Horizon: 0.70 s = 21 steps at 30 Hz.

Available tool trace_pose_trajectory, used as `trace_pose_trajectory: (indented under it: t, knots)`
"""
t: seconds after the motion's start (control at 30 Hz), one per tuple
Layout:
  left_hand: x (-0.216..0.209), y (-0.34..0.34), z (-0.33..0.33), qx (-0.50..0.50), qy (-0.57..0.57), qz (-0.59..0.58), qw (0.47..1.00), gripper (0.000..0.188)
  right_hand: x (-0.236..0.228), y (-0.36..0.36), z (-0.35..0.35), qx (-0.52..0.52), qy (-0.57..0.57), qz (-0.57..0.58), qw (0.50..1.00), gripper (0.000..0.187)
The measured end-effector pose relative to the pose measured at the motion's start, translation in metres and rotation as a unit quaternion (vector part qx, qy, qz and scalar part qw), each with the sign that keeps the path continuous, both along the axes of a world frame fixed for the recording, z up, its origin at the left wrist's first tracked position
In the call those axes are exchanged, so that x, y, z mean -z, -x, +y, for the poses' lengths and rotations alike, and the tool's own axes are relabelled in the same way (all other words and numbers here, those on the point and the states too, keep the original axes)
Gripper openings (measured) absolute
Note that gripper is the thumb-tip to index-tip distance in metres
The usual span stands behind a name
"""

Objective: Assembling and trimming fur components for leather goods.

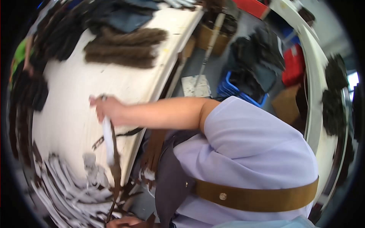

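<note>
My right arm, in a short lavender sleeve, reaches left over the white table (76,81). Its hand (111,109) is closed on the upper end of a long narrow fur strip (109,140), pale above and brown lower down. The strip runs down to my left hand (127,222), partly cut off by the lower edge, where the fingers close on its other end. A dark strap with a perforated end (99,142) lies beside the strip. Close by, a heap of pale grey-white strips (72,190) covers the table's near end. The right hand is slightly blurred.
Brown furry bundles (125,47) and dark material (121,17) lie farther along the table. Another person in green (19,55) is at the left rim. Blue baskets (237,91) with dark pieces, a cardboard box (213,38) and a red container (293,64) stand beyond the table.
</note>
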State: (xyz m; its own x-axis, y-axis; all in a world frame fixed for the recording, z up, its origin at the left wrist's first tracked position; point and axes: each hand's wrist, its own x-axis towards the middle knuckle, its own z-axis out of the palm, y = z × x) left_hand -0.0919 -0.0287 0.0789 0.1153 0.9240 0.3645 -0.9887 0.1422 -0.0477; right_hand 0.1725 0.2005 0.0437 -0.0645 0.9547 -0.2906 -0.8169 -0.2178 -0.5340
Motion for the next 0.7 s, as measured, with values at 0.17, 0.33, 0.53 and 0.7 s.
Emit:
trace_pose_trajectory:
  t: [0.17,0.33,0.53,0.7]
  knots:
    - [0.000,-0.090,0.101,-0.433,-0.256,0.817,0.283,0.046,-0.020,-0.053,-0.053,0.084,-0.029,0.041,0.995,0.033]
    - [0.041,-0.068,0.147,-0.385,-0.229,0.882,0.148,0.014,-0.033,-0.084,-0.087,-0.254,-0.195,0.236,0.918,0.052]
    - [0.026,-0.098,0.170,-0.434,-0.399,0.807,0.032,0.020,0.014,-0.013,-0.089,-0.555,-0.090,0.143,0.814,0.034]
    - [0.046,-0.038,0.243,-0.381,-0.248,0.890,-0.006,0.030,0.016,0.058,-0.029,-0.523,0.126,0.197,0.819,0.025]
